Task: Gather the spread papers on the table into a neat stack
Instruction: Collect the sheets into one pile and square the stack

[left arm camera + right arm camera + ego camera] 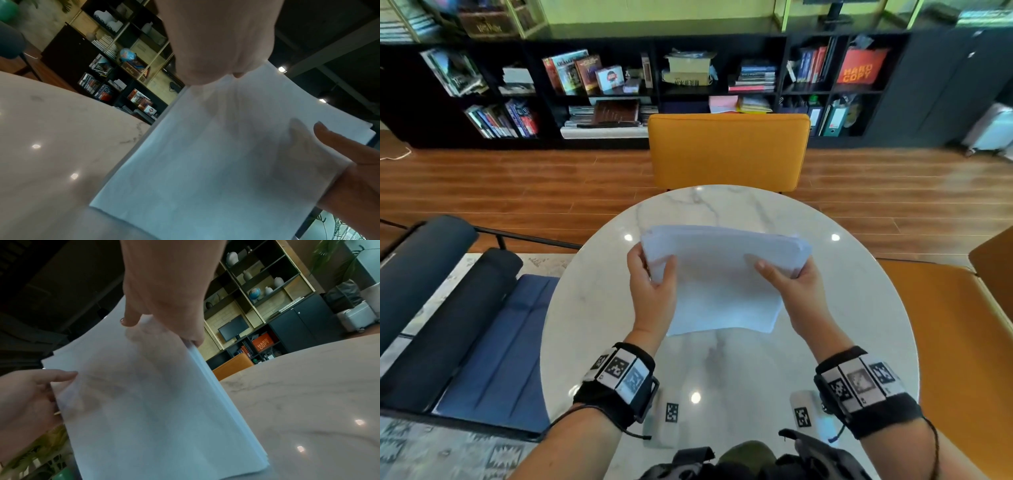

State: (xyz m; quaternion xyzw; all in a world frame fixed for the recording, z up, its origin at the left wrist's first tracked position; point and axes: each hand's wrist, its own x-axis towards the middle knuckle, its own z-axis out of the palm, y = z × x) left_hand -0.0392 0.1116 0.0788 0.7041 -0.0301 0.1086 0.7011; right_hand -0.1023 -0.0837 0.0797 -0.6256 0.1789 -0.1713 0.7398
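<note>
Above the marble table point(722, 370) we hold the papers point(719, 281) upright by their two sides, the left hand point(652, 291) and the right hand point(796, 291) each pinching an edge, thumbs toward us. To square them well, we should loosen the pinch, let the sheets drop onto their lower edge and tap it on the stone, then press the sides in. Our fingers behind the sheets show only as shadows through the paper, and whether the lower edge touches the table is probably yes, though we cannot be sure.
</note>
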